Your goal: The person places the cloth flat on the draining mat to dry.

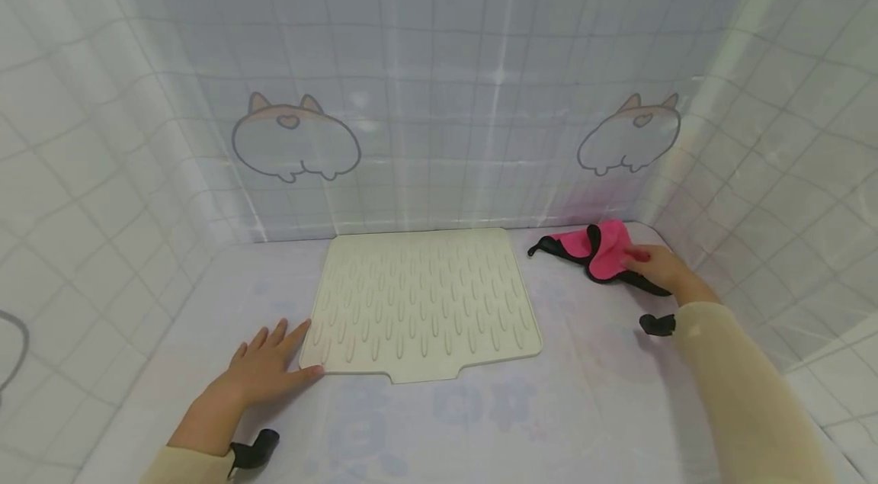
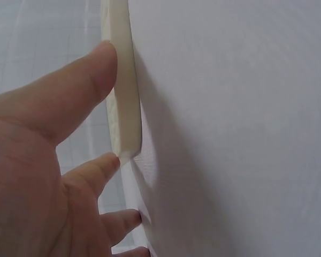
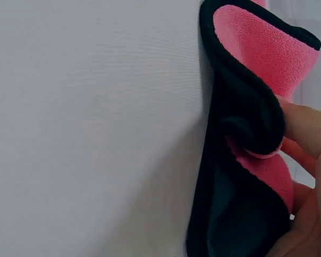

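A cream ribbed mat [image 1: 418, 301] with a tab on its near edge lies on the table. My left hand [image 1: 264, 373] is spread at the mat's near left corner, its thumb touching the edge. In the left wrist view, the thumb [image 2: 104, 69] lies on the mat's cream side [image 2: 127, 107], and the other fingers reach down beside it. Off to the right, my right hand [image 1: 655, 267] pinches a crumpled pink cloth [image 1: 607, 251] with black edging. In the right wrist view the folded cloth [image 3: 257, 48] shows a dark underside, with fingers gripping its pink side.
A pale printed sheet [image 1: 439, 431] covers the table. Behind it rises a grid-patterned curtain [image 1: 439, 88] with two cartoon animal drawings, and similar curtains [image 1: 789, 187] close off both sides. Black strap ends [image 1: 657, 325] stick out at both wrists.
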